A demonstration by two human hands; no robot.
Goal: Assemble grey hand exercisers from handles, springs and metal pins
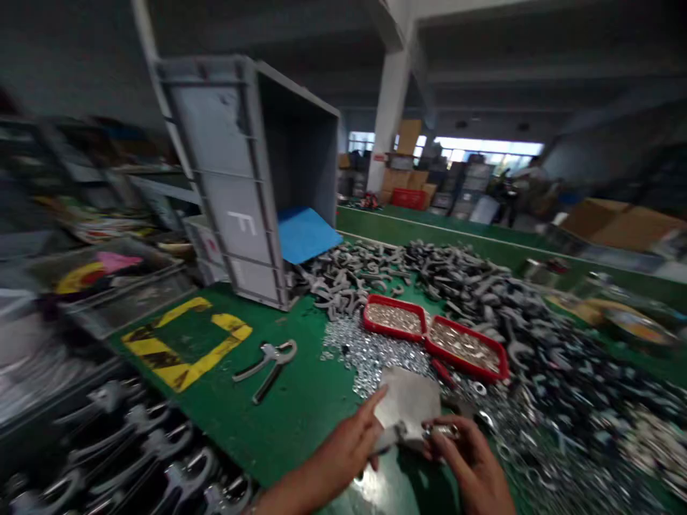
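Left hand (pixel 343 450): closed narrowly on the lower left edge of a pale sheet (pixel 405 404). Right hand (pixel 466 465): pinched on a small metal part (pixel 444 430), its form blurred. The sheet is held between the hands, tilted, with its longer axis running roughly away from the person. The metal part is held at the sheet's lower right corner, so the right hand is the nearer to it.

Beneath the hands, a green table (pixel 300 418) is seen, with glare on its surface. A rack of grey hooked fittings (pixel 155 447) is ranged along the lower left. A pliers-like steel part (pixel 265 368) is laid on the table, left of the sheet. Silver washers (pixel 370 354) are spread ahead of the sheet. A left red tray (pixel 394 306) and a right red tray (pixel 461 365) are set side by side, both filled with small silver parts. Heaps of grey U-shaped fittings (pixel 461 279) are piled behind and to the right. Yellow-and-black tape (pixel 185 343) is fixed at the left. A grey crate (pixel 215 179) is tipped on end beyond, with a blue sheet (pixel 305 232) at its mouth. A concrete pillar (pixel 389 107), cardboard boxes (pixel 405 179) and a distant person (pixel 529 189) are seen farthest off.
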